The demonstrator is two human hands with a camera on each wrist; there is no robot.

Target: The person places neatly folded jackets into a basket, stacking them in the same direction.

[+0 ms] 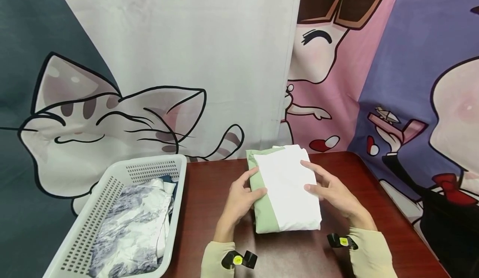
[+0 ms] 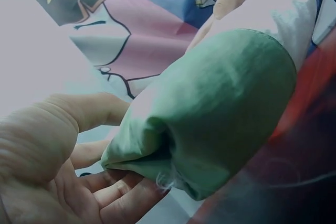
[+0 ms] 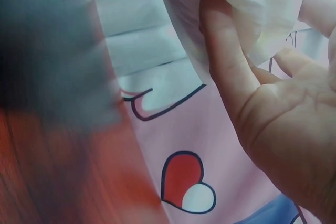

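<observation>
A folded white and green cloth forms a thick, neat rectangle, tilted up over the table between both hands. Its green band runs down the left side, and a stitched seam shows where green meets white. My left hand grips the green edge, thumb on the near face and fingers reaching beneath the fold. On the opposite side, my right hand holds the white edge between thumb and fingers. In the right wrist view, some fingers of this hand are partly hidden behind the white fabric.
A white perforated plastic basket stands at the left, holding folded grey-and-white patterned fabric and something dark blue. Under the hands lies a reddish-brown wooden table. A cartoon-printed curtain hangs right behind its far edge.
</observation>
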